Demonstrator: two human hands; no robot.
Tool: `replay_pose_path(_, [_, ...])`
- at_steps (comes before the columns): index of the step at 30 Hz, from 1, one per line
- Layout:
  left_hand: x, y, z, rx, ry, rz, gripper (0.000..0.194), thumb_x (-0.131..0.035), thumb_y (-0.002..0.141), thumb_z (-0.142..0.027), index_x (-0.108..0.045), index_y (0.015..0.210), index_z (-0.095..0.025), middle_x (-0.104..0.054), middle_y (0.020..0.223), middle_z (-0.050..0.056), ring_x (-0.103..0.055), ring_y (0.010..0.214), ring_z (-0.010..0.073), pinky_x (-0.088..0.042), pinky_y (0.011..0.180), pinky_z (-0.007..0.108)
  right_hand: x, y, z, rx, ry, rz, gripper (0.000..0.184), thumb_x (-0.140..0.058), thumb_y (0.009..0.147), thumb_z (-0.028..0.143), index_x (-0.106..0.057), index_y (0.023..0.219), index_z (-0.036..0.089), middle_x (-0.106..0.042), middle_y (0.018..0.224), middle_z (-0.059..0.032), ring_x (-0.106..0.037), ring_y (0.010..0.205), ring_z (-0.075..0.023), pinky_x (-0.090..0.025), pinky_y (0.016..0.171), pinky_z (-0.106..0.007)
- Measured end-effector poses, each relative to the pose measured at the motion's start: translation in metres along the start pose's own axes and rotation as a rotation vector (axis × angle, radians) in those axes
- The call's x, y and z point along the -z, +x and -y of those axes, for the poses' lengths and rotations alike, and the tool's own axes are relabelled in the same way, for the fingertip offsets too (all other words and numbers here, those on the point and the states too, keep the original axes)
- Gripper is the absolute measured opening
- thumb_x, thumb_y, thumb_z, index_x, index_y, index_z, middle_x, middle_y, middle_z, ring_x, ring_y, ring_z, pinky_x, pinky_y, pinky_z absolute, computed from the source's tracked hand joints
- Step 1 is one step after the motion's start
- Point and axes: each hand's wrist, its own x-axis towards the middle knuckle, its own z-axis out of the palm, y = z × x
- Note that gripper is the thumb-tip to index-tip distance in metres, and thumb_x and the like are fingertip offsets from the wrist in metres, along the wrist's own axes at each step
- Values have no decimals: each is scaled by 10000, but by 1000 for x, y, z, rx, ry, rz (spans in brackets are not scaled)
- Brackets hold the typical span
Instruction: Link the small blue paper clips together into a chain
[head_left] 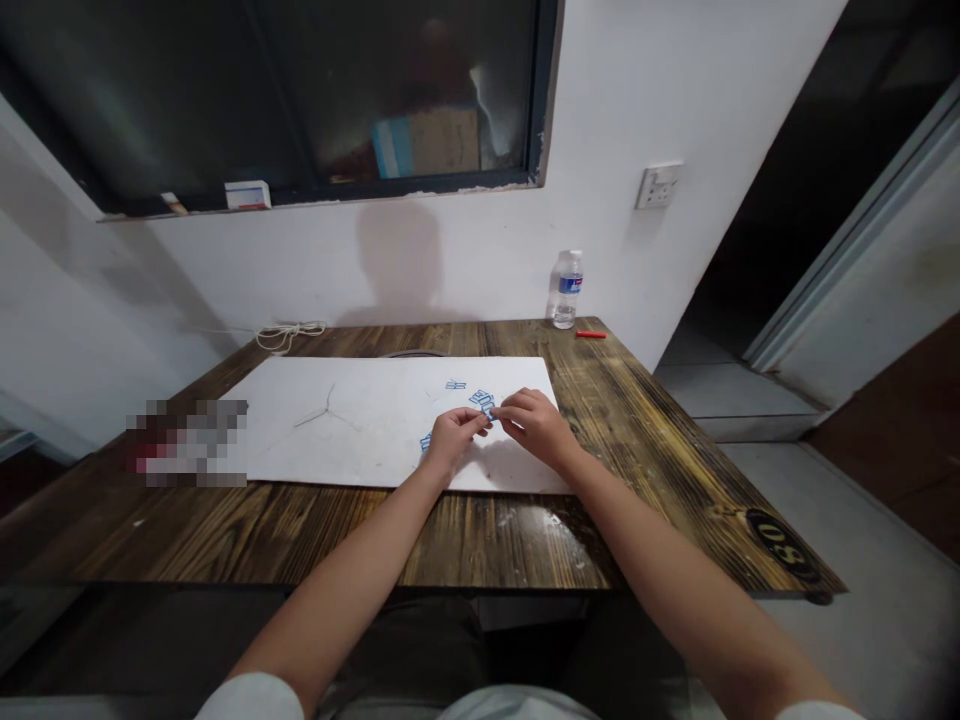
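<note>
My left hand (pixel 451 440) and my right hand (pixel 537 424) meet over the right part of a white board (pixel 262 450). Both have thumb and fingers pinched around a small blue openwork piece (pixel 488 411), largely covered by the fingertips. Just beyond them lies another blue openwork piece (pixel 481 398), seeming to touch or overlap the held one. A smaller blue piece (pixel 455 385) rests farther back on the board. Partly hidden by my left hand is one more blue piece (pixel 425 442). What the pieces are made of is too small to tell.
The board lies on a dark wooden table (pixel 300 540). A water bottle (pixel 568 290) and a red pen-like stick (pixel 591 335) are at the back right. A white cable (pixel 289 335) lies back left. Thin dark lines (pixel 326 410) mark the board; a blurred patch covers its left end.
</note>
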Motion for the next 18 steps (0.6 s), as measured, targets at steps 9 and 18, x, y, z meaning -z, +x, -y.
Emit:
replay_pose_path(9, [1,2,6,-14,-31,19,338,-781,596,-468,-693,712,-162,-689,681,47,-596,617,147,-374,568,251,1,2,1,-1,43,-15,196,-529,890,152,-697,968,217,-672,812,-61,-556,779,-182,-440,723,-334])
replay_pose_path(18, [2,3,9,-1,-37,38,399,-759,617,-528,-690,748,-157,-706,750,73,-628,678,164,-405,599,251,1,2,1,22,69,-7,231,-537,879,128,-688,1024,224,-664,826,-67,-562,788,-180,-448,727,-337])
